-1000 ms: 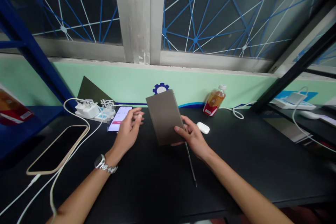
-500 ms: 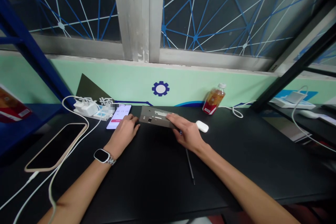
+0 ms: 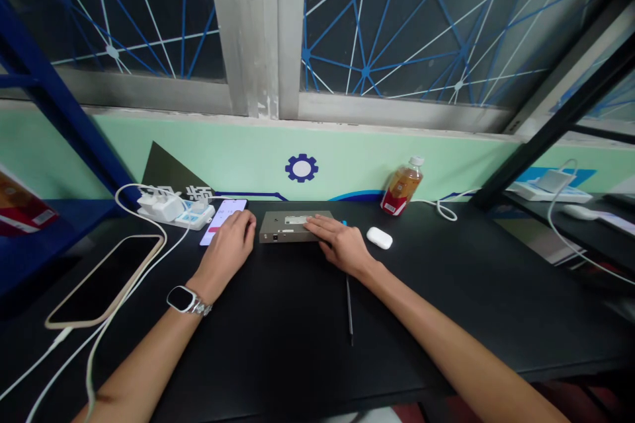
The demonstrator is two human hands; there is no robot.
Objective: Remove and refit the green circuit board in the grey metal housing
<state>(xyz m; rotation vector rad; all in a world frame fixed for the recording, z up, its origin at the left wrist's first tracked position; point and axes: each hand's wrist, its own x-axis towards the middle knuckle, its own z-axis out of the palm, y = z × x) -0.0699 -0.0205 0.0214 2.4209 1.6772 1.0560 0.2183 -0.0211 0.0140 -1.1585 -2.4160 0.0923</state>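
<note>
The black table (image 3: pixel 278 330) fills the lower half of the view, and beyond it, toward 12 o'clock, a window (image 3: pixel 258 33) with a pale frame stands over a green wall band (image 3: pixel 347 162) that carries a blue gear mark. At 9 o'clock on the table a large phone in a beige case (image 3: pixel 106 281) lies face up with a dark screen and a white cable (image 3: pixel 94 357) trailing past it. A flat grey box (image 3: pixel 288 228) lies level at the middle of the table, close to the wall, its front edge with small ports turned to the person. The right hand (image 3: pixel 340 244) comes in from 5 o'clock and lies palm down on the box's right part, fingers stretched flat over the lid and closed round nothing. The left hand (image 3: pixel 228 251) rests at 9 o'clock of the box, just beside its end, fingers loosely curled and empty; whether it touches the box I cannot tell. A bottle of amber drink (image 3: pixel 401 186) stands tilted at 2 o'clock of the box, by the wall. A white power strip (image 3: pixel 173 208) sits at 10 o'clock, and a lit phone (image 3: pixel 223 210) lies partly under the left fingertips. A white earbud case (image 3: pixel 380 238) lies at 3 o'clock of the right hand. A thin dark rod (image 3: pixel 349 307) lies at 6 o'clock, beside the right wrist. A watch (image 3: pixel 182 299) is on the left wrist.
</note>
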